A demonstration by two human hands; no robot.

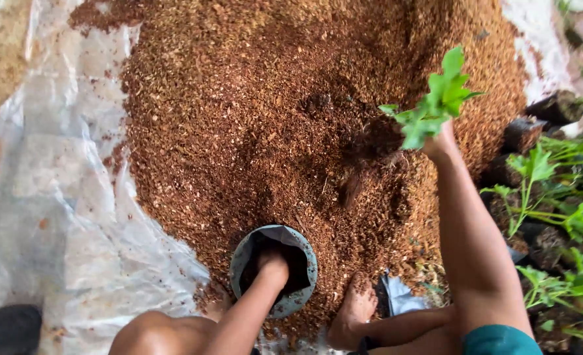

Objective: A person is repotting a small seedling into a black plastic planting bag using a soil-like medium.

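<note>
My left hand (272,265) reaches down inside a small grey grow bag (304,289) that stands in a heap of reddish-brown potting mix (252,118); the fingers are hidden in the dark inside. My right hand (441,146) is raised over the heap and holds a green leafy seedling (436,102); a dark clump of roots and soil (375,141) hangs at its base. My bare foot (354,309) rests at the near edge of the heap.
The mix lies on a clear plastic sheet (61,197) spread over the ground. More seedlings in dark bags (554,197) stand at the right edge. A dark object (5,325) sits at the bottom left corner.
</note>
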